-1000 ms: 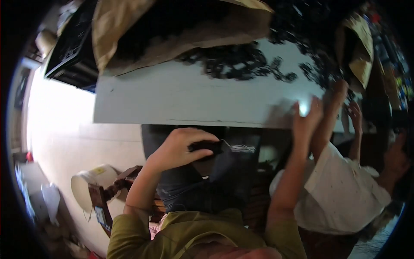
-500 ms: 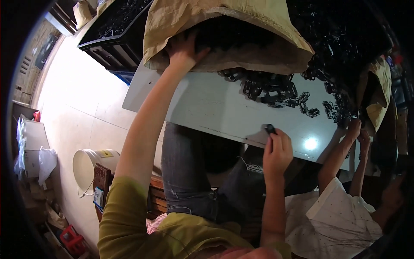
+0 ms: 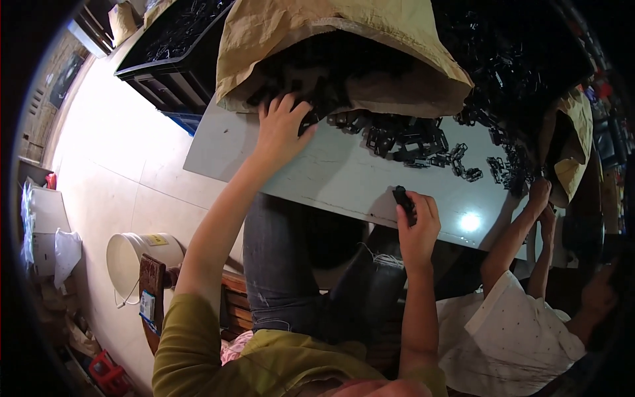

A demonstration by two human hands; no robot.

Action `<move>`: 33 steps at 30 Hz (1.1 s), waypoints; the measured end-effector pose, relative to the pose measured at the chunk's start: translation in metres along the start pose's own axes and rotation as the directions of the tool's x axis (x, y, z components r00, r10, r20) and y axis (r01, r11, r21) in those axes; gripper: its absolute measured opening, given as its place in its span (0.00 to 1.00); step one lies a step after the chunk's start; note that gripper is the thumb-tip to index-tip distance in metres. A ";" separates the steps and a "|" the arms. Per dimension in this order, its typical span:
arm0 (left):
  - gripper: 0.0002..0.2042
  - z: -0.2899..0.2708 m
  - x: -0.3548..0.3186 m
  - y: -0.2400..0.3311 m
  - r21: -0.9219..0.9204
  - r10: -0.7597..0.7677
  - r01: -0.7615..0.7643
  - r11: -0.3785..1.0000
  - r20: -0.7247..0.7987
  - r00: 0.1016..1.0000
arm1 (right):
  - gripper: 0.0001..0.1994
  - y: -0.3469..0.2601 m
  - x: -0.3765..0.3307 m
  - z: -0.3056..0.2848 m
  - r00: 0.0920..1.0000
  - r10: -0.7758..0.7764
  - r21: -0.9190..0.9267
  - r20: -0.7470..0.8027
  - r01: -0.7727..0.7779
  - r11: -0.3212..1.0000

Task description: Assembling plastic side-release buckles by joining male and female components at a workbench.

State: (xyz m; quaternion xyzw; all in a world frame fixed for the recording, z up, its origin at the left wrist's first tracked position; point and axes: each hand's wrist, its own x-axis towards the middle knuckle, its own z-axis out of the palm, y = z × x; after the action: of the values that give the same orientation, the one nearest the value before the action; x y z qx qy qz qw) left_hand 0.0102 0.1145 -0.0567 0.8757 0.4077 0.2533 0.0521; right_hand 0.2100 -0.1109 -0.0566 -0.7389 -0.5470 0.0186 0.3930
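My left hand (image 3: 282, 130) is at the lower lip of a large tan paper bag (image 3: 331, 18), back of the hand up, fingers apart and slightly bent. Dark pieces lie inside the bag just beyond the fingertips. Something black shows between thumb and forefinger; whether it is touched is unclear. By the table's near edge, my right hand (image 3: 421, 223) pinches a small black plastic part (image 3: 403, 203) between thumb and fingers. Between the bag and my right hand, a loose heap of black link-like parts (image 3: 413, 142) lies on the white table (image 3: 317, 175).
A black crate (image 3: 162, 79) of dark parts stands beyond the table's left end. More black parts (image 3: 503, 73) are piled at far right. On my right, a co-worker's hands (image 3: 541, 198) are near a smaller paper bag (image 3: 575, 142). A white bucket (image 3: 126, 261) stands left on the floor.
My left hand has drawn back from inside the bag to its lip. My right hand has shifted slightly left and turned, showing more of the black part.
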 end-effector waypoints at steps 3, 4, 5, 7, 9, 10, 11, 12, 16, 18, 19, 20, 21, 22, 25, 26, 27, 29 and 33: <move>0.20 -0.003 -0.001 0.009 0.119 -0.021 0.031 0.992 -0.082 0.996 | 0.13 -0.002 0.001 -0.001 0.999 -0.031 -0.052 0.010 0.032 0.998; 0.20 -0.005 0.000 0.013 0.139 0.050 -0.025 0.990 -0.177 0.983 | 0.13 -0.003 0.001 -0.001 1.000 -0.030 -0.054 0.009 0.031 0.998; 0.19 -0.007 0.002 0.015 0.164 0.121 -0.079 0.983 -0.269 0.955 | 0.13 -0.004 0.001 0.000 1.000 -0.011 -0.039 0.017 0.012 0.999; 0.16 -0.005 0.005 0.014 0.135 0.127 -0.101 0.986 -0.196 0.972 | 0.13 -0.005 0.002 -0.001 1.000 0.007 -0.024 0.023 -0.007 1.000; 0.12 -0.007 0.010 0.014 0.106 0.133 -0.120 0.987 -0.123 0.984 | 0.13 -0.005 0.002 -0.001 0.999 -0.008 -0.072 0.043 0.011 0.997; 0.09 -0.008 0.013 0.015 0.078 0.145 -0.133 0.988 -0.179 0.973 | 0.13 -0.005 0.001 0.000 0.999 -0.007 -0.074 0.042 0.010 0.997; 0.07 -0.010 0.015 0.016 0.052 0.155 -0.147 0.988 -0.235 0.959 | 0.13 -0.006 0.000 0.001 0.999 0.007 -0.061 0.047 -0.004 0.998; 0.07 -0.011 0.014 0.017 0.051 0.156 -0.148 0.988 -0.235 0.959 | 0.13 -0.007 0.000 0.002 0.998 0.020 -0.048 0.052 -0.018 0.999; 0.06 -0.021 0.007 0.023 -0.304 -0.008 -0.093 0.948 -0.315 0.949 | 0.14 -0.009 -0.001 0.002 0.999 0.003 -0.099 0.045 0.001 0.995; 0.08 -0.027 -0.002 0.029 -0.491 -0.060 -0.093 0.866 -0.287 0.956 | 0.15 -0.009 -0.001 0.002 0.999 0.028 -0.090 0.037 -0.024 0.996; 0.09 -0.028 -0.010 0.033 -0.551 -0.071 -0.072 0.831 -0.234 0.970 | 0.15 -0.010 0.000 0.002 0.999 0.034 -0.090 0.038 -0.030 0.995; 0.10 -0.030 -0.019 0.038 -0.611 -0.078 -0.047 0.790 -0.176 0.981 | 0.15 -0.013 0.001 0.002 0.999 0.032 -0.149 0.026 -0.028 0.988; 0.10 -0.031 -0.027 0.045 -0.616 -0.075 -0.045 0.787 -0.168 0.983 | 0.15 -0.013 0.003 0.002 0.999 0.030 -0.208 0.015 -0.026 0.978; 0.10 -0.034 -0.036 0.054 -0.700 -0.111 0.040 0.713 -0.056 0.992 | 0.15 -0.013 0.004 0.002 0.999 0.037 -0.209 0.018 -0.033 0.977; 0.12 -0.029 -0.057 0.067 -0.866 -0.159 0.195 0.461 0.135 0.978 | 0.15 -0.015 0.009 0.001 0.995 0.066 -0.149 0.077 -0.054 0.987; 0.13 -0.031 -0.061 0.071 -0.820 -0.125 0.260 0.510 0.228 0.966 | 0.15 -0.024 0.012 -0.003 0.987 0.076 0.035 0.145 -0.082 0.996; 0.13 -0.032 -0.063 0.075 -0.766 -0.094 0.316 0.560 0.320 0.943 | 0.14 -0.030 0.013 -0.006 0.975 0.074 0.216 0.211 -0.120 0.969; 0.14 -0.026 -0.067 0.080 -0.777 -0.070 0.247 0.579 0.254 0.965 | 0.15 -0.043 0.011 -0.002 0.972 0.041 0.250 0.232 -0.101 0.963; 0.14 -0.026 -0.070 0.088 -0.707 -0.030 0.363 0.607 0.436 0.899 | 0.15 -0.048 0.008 0.001 0.967 -0.043 0.155 0.252 0.004 0.988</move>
State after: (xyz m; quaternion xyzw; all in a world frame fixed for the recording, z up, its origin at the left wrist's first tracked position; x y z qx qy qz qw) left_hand 0.0202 0.0013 -0.0360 0.7473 0.3365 0.2205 0.5288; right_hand 0.1748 -0.0991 -0.0247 -0.6914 -0.5987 0.1506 0.3752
